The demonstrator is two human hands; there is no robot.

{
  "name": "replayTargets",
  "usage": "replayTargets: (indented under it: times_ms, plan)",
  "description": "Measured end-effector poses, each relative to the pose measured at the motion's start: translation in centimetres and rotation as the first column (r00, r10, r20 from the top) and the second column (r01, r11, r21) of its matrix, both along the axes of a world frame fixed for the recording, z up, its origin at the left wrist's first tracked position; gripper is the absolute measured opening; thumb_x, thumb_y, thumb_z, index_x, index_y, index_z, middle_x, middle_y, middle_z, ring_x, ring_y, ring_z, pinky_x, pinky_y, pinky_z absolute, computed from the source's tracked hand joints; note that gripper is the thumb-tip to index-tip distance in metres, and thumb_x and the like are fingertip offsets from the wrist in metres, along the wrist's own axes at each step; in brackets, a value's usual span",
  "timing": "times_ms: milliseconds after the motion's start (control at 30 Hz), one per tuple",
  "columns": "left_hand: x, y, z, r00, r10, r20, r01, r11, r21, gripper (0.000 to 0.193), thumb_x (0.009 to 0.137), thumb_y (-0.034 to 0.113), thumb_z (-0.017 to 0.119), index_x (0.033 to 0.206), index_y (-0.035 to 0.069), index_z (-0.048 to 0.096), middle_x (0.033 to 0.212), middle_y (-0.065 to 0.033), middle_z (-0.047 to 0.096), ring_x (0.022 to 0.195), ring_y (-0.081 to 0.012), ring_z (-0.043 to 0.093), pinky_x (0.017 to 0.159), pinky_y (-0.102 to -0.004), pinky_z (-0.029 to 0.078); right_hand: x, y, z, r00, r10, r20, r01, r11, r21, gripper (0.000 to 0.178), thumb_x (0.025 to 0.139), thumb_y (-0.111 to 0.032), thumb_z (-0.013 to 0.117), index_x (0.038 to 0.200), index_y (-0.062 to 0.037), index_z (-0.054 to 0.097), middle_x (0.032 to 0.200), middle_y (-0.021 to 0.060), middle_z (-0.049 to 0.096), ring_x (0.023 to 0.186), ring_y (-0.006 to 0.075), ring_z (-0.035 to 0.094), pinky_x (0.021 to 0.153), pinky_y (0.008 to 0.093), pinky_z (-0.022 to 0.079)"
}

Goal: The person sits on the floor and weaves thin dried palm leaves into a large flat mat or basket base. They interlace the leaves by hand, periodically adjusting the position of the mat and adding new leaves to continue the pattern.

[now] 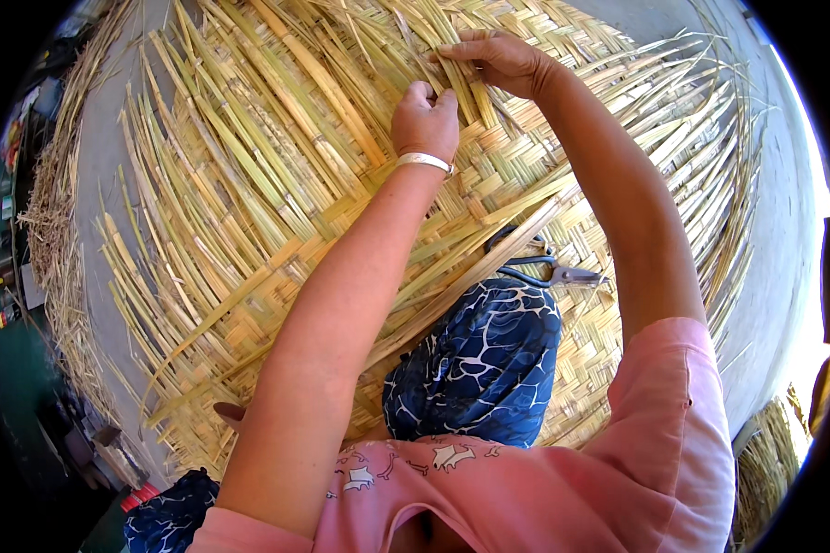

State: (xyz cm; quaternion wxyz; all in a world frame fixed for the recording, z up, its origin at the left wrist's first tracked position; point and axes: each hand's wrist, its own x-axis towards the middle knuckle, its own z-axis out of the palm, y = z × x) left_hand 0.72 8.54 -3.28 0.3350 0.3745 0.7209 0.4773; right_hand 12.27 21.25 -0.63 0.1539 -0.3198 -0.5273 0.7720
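Observation:
A large woven mat (489,175) of flat yellow-green reed strips spreads out under me. My left hand (424,122), with a white bangle at the wrist, is curled closed over the strips near the weave's far edge; what lies inside its fingers is hidden. Just beyond it to the right, my right hand (500,61) reaches in from the side, its thumb and fingers closed on reed strips (470,90). Long unwoven strips (249,120) fan out to the left and away from the hands.
Scissors (549,272) with dark handles lie on the mat beside my knee (489,359), which rests on it in blue patterned cloth. Loose strip ends (710,138) stick out at the right over a grey floor (775,276). Dry straw (60,212) is heaped along the left.

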Motion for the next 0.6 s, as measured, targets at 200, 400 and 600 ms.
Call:
replayTargets:
  times_ms: [200, 400, 600]
  plan:
    - [-1.4, -0.3, -0.7, 0.92, -0.392, 0.007, 0.392, 0.919, -0.03, 0.033, 0.082, 0.015, 0.062, 0.109, -0.004, 0.062, 0.082, -0.0062, 0.064, 0.06, -0.0107, 0.056, 0.058, -0.0251, 0.046, 0.1, -1.1, 0.4, 0.994, -0.001, -0.108, -0.003, 0.999, -0.038, 0.04, 0.091, -0.03, 0.059, 0.117, -0.0002, 0.057, 0.109, 0.0117, 0.064, 0.101, 0.0188, 0.061, 0.097, 0.0324, 0.045]
    - [-2.1, -0.1, -0.3, 0.878, -0.476, 0.051, 0.479, 0.876, -0.063, 0.033, 0.081, 0.011, 0.059, 0.111, -0.004, 0.062, 0.088, -0.0059, 0.064, 0.061, -0.0107, 0.056, 0.059, -0.0256, 0.047, 1.5, -0.9, 0.7, 0.915, -0.358, -0.187, 0.34, 0.932, -0.123, 0.046, 0.087, -0.037, 0.061, 0.12, -0.0054, 0.055, 0.108, 0.0144, 0.06, 0.099, 0.0227, 0.058, 0.092, 0.0353, 0.047]
    - [-1.9, 0.6, -0.3, 0.868, -0.496, 0.02, 0.49, 0.849, -0.197, 0.023, 0.083, 0.012, 0.056, 0.1, -0.002, 0.064, 0.073, -0.0064, 0.062, 0.061, -0.0115, 0.056, 0.06, -0.0259, 0.046, 7.9, 0.2, -0.4, 0.428, -0.832, -0.352, 0.675, 0.554, -0.488, 0.046, 0.084, -0.022, 0.066, 0.117, 0.0012, 0.047, 0.106, 0.0179, 0.057, 0.099, 0.0266, 0.057, 0.089, 0.0391, 0.047]
